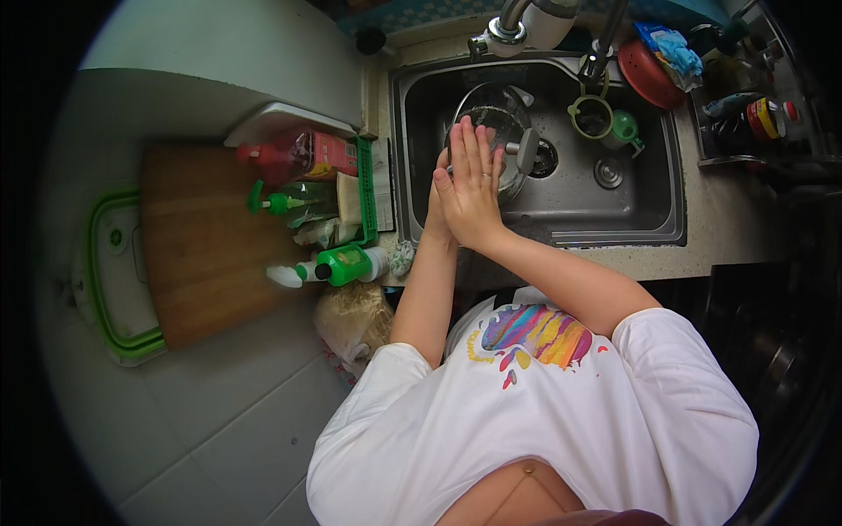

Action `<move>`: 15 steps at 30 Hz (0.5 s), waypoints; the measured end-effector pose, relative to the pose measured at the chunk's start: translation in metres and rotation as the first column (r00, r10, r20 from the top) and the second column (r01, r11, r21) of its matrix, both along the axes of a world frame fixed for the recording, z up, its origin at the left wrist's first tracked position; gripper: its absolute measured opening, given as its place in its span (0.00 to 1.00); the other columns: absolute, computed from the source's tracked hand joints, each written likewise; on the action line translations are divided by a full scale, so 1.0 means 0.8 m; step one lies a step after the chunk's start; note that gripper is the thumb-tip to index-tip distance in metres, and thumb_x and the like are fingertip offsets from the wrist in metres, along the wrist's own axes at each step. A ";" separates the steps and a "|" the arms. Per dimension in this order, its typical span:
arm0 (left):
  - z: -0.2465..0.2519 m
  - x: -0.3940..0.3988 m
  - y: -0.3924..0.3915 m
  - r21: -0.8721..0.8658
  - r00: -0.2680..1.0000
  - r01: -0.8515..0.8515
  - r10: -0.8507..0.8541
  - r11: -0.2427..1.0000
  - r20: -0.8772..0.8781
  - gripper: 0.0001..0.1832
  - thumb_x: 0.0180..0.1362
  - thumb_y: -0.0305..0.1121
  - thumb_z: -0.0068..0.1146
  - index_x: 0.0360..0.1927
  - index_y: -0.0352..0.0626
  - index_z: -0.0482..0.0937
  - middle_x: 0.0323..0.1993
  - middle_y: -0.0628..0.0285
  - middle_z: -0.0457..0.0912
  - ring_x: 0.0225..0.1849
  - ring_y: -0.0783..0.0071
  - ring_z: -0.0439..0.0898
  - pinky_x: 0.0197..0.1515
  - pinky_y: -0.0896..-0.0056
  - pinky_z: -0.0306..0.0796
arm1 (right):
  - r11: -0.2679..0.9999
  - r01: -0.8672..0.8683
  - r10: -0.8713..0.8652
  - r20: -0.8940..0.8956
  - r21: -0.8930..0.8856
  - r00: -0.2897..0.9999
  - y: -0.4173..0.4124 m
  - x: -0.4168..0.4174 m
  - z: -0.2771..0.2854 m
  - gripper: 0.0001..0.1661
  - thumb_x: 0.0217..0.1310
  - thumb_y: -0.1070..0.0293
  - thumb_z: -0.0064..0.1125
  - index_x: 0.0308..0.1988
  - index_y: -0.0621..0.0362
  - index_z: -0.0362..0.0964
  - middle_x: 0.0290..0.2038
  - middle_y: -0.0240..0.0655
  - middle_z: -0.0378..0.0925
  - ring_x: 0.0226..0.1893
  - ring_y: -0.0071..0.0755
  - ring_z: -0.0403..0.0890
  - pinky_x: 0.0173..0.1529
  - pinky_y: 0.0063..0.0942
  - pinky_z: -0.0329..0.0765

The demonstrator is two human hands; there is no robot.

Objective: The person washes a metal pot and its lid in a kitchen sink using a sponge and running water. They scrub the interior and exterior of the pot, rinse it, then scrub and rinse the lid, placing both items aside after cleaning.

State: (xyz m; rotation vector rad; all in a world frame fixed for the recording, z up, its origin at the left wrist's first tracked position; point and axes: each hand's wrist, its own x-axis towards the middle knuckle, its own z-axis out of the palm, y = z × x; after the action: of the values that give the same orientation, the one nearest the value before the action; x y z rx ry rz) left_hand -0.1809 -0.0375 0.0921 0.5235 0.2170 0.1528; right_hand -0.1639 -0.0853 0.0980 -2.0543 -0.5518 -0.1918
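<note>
My left hand (pixel 441 204) and my right hand (pixel 475 191) are pressed palm to palm over the left part of a stainless steel sink (pixel 592 214). The right hand lies on top, fingers extended and wearing a ring; it hides most of the left. No object shows between the palms. Beneath the fingertips a clear glass pot or lid (pixel 490 108) with a grey handle (pixel 527 151) sits in the basin, partly covered by the hands. Beside its handle is the dark drain (pixel 544 160).
A chrome faucet (pixel 506 36) rises behind the sink. A yellow-green strainer (pixel 591 117) and a green-and-clear bottle (pixel 621 129) lie in the basin. A red plastic basin (pixel 648 75) leans at the right corner. Left are a green basket (pixel 367 191), a green bottle (pixel 346 264) and a wooden board (pixel 204 243).
</note>
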 end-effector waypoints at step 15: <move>-0.083 -0.002 0.064 0.191 0.882 0.168 -0.233 0.967 0.409 0.30 0.50 0.18 0.41 0.59 0.50 0.64 0.71 0.50 0.51 0.71 0.50 0.53 0.71 0.47 0.50 | 0.968 -0.213 0.186 0.186 0.135 0.965 -0.015 0.057 -0.016 0.33 0.69 0.53 0.37 0.65 0.62 0.56 0.66 0.45 0.58 0.68 0.50 0.55 0.70 0.46 0.46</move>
State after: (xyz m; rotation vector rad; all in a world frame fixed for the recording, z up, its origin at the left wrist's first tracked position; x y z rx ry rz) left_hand -0.1824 0.0134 0.0253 0.6451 -0.2844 0.0783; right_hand -0.1186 -0.0970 0.0851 -1.8286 -0.8222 -0.2847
